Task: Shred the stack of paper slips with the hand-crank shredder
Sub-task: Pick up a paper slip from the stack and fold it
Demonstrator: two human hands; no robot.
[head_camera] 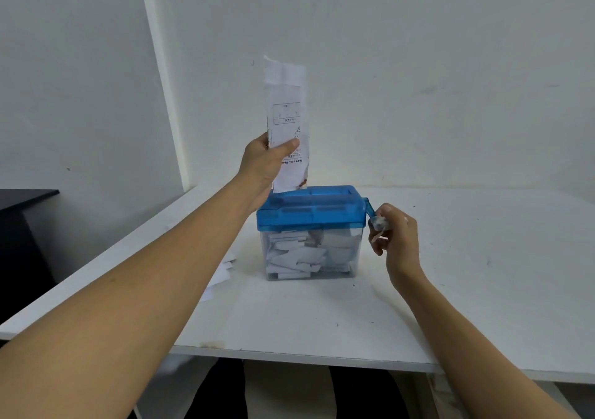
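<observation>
A hand-crank shredder stands mid-table with a blue lid (309, 208) and a clear bin (310, 254) holding several white shreds. My left hand (262, 161) pinches a tall printed paper slip (286, 122) upright, its lower end at the slot in the back of the lid. My right hand (397, 238) grips the knob of the blue crank handle (373, 214) on the shredder's right side. More white slips (220, 277) lie on the table left of the bin, partly hidden by my left forearm.
The white table (467, 283) meets a white wall behind and a corner at the left. A black piece of furniture (22, 212) stands beyond the table's left edge. My legs show under the front edge.
</observation>
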